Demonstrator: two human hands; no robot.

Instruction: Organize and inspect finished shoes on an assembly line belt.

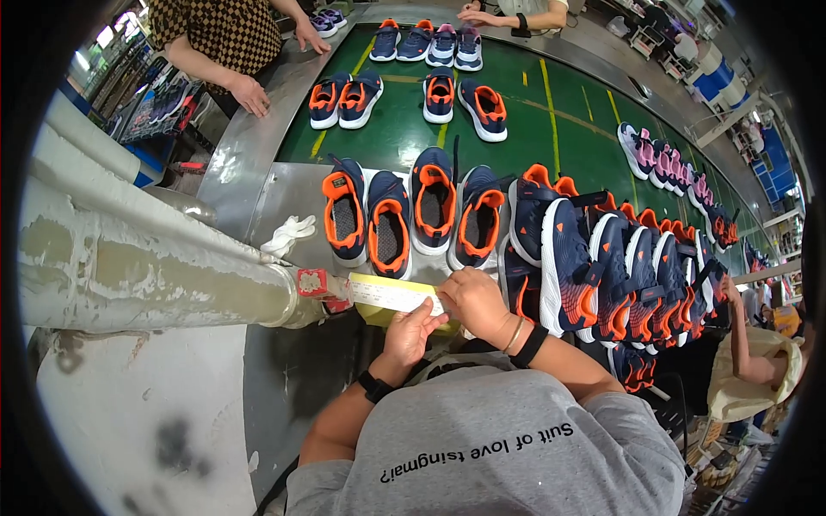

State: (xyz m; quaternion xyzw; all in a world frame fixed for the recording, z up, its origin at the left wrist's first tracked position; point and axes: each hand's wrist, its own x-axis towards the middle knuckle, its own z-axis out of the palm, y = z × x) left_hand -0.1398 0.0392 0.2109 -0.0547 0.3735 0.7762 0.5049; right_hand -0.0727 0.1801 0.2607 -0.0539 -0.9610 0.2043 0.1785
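Note:
My left hand (413, 331) and my right hand (473, 301) meet over a pale yellow paper strip (391, 292). The left fingers pinch its lower edge and the right hand closes over its right end. The strip lies across the metal edge in front of a row of navy shoes with orange lining (413, 219). A black watch sits on my left wrist, and bands on my right. My grey shirt fills the lower frame.
A thick grimy pipe (146, 275) runs in from the left to the strip. A green conveyor belt (516, 112) carries more shoe pairs. Stacked navy-orange shoes (611, 267) crowd the right. A white cloth (288, 234) lies nearby. A person in a checkered shirt (219, 34) stands upper left.

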